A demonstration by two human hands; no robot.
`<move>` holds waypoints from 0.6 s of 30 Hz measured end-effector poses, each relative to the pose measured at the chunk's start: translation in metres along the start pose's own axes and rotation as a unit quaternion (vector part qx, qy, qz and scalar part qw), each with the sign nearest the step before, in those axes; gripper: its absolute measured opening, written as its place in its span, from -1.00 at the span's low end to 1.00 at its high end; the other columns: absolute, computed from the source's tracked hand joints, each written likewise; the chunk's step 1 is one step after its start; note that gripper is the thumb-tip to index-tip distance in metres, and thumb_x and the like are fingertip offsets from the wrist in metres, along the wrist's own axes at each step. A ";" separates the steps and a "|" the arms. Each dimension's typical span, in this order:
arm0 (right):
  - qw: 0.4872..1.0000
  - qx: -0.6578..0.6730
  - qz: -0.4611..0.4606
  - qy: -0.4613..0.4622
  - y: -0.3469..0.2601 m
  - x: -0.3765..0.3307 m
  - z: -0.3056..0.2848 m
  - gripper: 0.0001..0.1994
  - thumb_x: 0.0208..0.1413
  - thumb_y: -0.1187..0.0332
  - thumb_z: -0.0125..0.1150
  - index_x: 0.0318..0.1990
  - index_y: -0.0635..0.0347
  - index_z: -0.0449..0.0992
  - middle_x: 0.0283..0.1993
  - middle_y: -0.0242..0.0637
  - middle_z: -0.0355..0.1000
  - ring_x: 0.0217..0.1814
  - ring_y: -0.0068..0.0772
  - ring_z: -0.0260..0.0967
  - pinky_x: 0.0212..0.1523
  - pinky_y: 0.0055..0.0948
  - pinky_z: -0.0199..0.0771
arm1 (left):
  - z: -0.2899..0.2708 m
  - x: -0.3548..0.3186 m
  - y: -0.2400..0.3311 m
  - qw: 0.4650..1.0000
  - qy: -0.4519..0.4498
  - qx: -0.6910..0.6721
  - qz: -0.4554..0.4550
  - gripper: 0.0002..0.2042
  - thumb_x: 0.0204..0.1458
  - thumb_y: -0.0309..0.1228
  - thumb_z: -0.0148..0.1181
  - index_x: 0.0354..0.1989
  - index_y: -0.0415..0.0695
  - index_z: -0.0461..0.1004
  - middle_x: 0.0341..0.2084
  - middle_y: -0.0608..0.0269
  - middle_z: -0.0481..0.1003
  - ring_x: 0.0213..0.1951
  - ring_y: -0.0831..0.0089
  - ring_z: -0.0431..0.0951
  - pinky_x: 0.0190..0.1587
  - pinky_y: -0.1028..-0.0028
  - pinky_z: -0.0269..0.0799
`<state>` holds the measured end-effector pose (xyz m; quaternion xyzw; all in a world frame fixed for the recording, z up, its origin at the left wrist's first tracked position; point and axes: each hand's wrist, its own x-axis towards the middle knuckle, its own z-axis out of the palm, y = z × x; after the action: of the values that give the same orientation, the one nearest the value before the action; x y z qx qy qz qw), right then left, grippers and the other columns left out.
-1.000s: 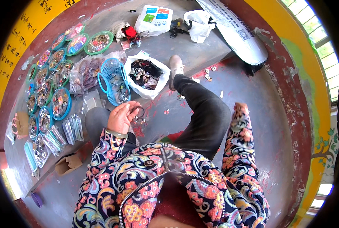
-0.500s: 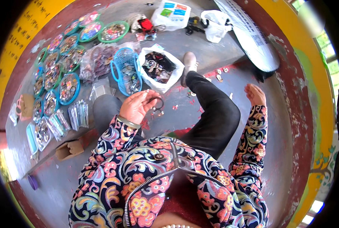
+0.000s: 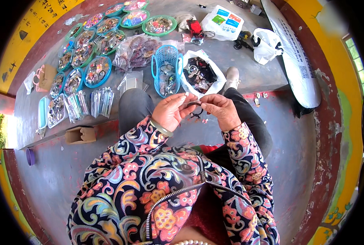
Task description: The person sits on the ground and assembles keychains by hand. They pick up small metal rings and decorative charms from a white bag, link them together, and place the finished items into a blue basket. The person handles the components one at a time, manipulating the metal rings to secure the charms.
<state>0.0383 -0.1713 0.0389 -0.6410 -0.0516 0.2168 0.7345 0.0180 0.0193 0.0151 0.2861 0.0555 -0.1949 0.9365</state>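
Note:
In front of my knees, both hands come together over a thin black loop [image 3: 196, 114], which looks like a hair tie with small trinkets on it. My left hand [image 3: 167, 113] pinches it from the left, thumb and fingertips pressed together. From the right, the thumb and fingers of my right hand [image 3: 223, 113] grip its other side. Fingertips cover much of the loop, and something pale shows at the left fingertips. Just beyond my hands stand a blue plastic basket [image 3: 154, 69] holding small goods and a white plastic bag [image 3: 220, 83] full of dark accessories.
Round baskets [image 3: 110, 72] of small goods crowd the raised ledge at left, beside clear packets [image 3: 102, 102]. A cardboard box [image 3: 80, 135] and purple cup [image 3: 30, 157] sit lower left. White bags [image 3: 267, 45] and a long white board [image 3: 296, 65] lie far right.
My right hand has come in from the far right and now grips the black loop together with my left. The view has shifted, so the goods appear farther right.

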 end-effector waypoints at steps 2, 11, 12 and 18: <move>1.000 0.022 -0.013 0.012 0.003 -0.001 0.001 -0.83 -0.09 0.49 0.21 -0.28 0.30 0.47 -0.37 -0.44 0.42 -0.38 -0.67 0.26 -0.36 -0.66 0.23 | -0.001 0.002 -0.005 1.000 0.005 -0.003 -0.016 -0.79 0.10 -0.45 -0.11 -0.17 -0.31 0.36 -0.16 0.08 0.40 -0.11 0.36 0.41 -0.06 0.43 0.36; 0.998 0.005 -0.035 0.047 0.014 -0.003 -0.002 -0.92 -0.09 0.53 0.19 -0.38 0.28 0.51 -0.44 -0.44 0.44 -0.42 -0.69 0.25 -0.38 -0.68 0.24 | -0.001 0.008 -0.009 0.998 -0.017 0.041 -0.047 -0.74 0.12 -0.39 -0.12 -0.12 -0.30 0.35 -0.18 0.08 0.40 -0.13 0.41 0.42 -0.14 0.50 0.39; 0.998 0.010 -0.031 0.051 0.015 -0.003 -0.003 -0.92 -0.09 0.53 0.19 -0.38 0.28 0.51 -0.44 -0.43 0.44 -0.43 -0.69 0.25 -0.38 -0.68 0.25 | -0.001 0.008 -0.009 0.998 -0.023 0.047 -0.046 -0.74 0.11 -0.39 -0.10 -0.12 -0.30 0.35 -0.18 0.09 0.40 -0.14 0.42 0.42 -0.18 0.51 0.41; 0.998 0.033 -0.001 0.049 0.014 -0.003 -0.003 -0.91 -0.09 0.52 0.19 -0.36 0.28 0.51 -0.44 -0.42 0.45 -0.44 -0.68 0.27 -0.39 -0.67 0.26 | 0.000 0.005 -0.006 0.983 0.012 0.173 -0.053 -0.77 0.04 -0.42 0.03 -0.15 -0.27 0.38 -0.25 0.17 0.44 -0.21 0.47 0.47 -0.38 0.60 0.45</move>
<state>0.0332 -0.1740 0.0250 -0.6264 -0.0085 0.1861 0.7569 0.0206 0.0130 0.0113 0.4425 0.0478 -0.2477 0.8606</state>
